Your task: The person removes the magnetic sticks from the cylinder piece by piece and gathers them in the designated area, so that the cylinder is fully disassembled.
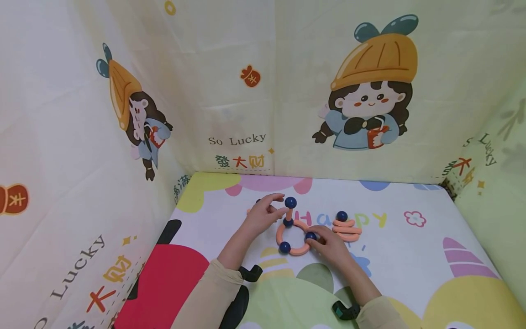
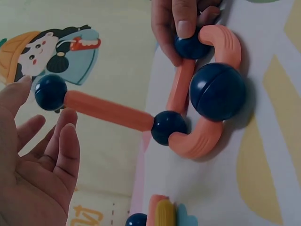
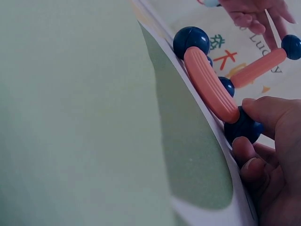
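Observation:
Curved coral magnetic rods (image 1: 279,235) and dark blue balls form a ring lying on the mat. From the ring's far ball (image 1: 288,222) a straight coral rod (image 2: 108,110) stands up, topped by another blue ball (image 1: 290,202). My left hand (image 1: 263,214) is just left of that top ball, its fingers loosely bent; the left wrist view shows a gap between fingertips and ball. On the ring's right side, my right hand (image 1: 331,246) pinches a blue ball (image 3: 244,127) between thumb and fingers. A larger-looking ball (image 1: 285,247) sits at the near left of the ring.
Right of the ring lie several coral rods (image 1: 347,231) with a blue ball (image 1: 342,216) behind them. More pieces, partly hidden behind my left hand, include a yellow rod (image 2: 164,214) and a blue ball (image 2: 137,220). Printed curtains (image 1: 300,155) rise behind the patterned mat (image 1: 402,242).

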The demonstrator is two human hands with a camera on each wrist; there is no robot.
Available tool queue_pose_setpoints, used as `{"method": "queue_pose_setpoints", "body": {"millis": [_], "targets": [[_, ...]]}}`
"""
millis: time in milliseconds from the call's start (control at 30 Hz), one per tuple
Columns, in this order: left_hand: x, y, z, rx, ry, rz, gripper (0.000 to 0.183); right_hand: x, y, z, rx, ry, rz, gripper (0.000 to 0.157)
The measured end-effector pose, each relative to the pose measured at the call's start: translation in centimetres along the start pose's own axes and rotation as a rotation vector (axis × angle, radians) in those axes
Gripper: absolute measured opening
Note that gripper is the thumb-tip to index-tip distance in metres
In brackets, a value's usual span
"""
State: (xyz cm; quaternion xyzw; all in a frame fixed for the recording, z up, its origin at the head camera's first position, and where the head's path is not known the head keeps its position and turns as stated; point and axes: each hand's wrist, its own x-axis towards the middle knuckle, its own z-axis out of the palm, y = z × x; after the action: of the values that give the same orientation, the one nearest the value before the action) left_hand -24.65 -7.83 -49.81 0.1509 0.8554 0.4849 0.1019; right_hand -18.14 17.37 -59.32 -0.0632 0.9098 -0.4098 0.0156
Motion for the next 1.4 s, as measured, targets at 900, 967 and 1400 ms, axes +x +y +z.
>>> {"method": "queue_pose_setpoints", "body": {"millis": [900, 967, 1400], "targets": [[1.2, 0.7, 3.4, -0.149, 0.079, -0.085, 0.048, 0.0, 0.0, 0.0, 0.000, 0.001, -0.003, 0.036], [1.2, 0.5, 3.6, -0.143, 0.096, -0.088, 0.048, 0.0, 0.0, 0.0, 0.007, 0.001, -0.005, 0.036], [1.2, 0.3, 3.8, -0.198, 0.114, -0.088, 0.047, -0.1, -0.1, 0.0, -0.003, 0.007, -0.004, 0.036]]}}
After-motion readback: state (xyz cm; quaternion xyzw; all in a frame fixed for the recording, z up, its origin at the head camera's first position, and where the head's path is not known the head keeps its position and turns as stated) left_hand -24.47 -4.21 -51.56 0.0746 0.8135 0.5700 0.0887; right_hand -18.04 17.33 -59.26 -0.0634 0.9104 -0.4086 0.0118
